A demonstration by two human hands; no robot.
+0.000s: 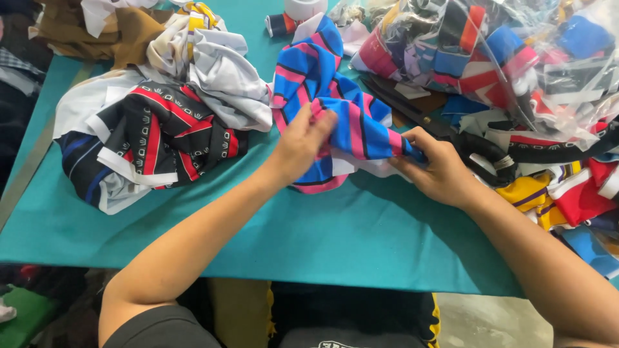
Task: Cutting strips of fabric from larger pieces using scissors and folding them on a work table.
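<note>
A blue cloth piece with pink and black stripes (335, 106) lies bunched at the middle of the teal table (309, 238). My left hand (302, 143) pinches its left edge, fingers closed on the fabric. My right hand (433, 169) grips the cloth's right corner, fingers curled over it. Both forearms reach in from the near edge.
A heap of black, red and white printed fabric (148, 135) sits at the left, with white and brown cloth behind it. A clear plastic bag of mixed coloured pieces (509, 58) fills the back right. Large black scissors (451, 132) lie beside my right hand. Yellow and red scraps (561, 193) lie at the right.
</note>
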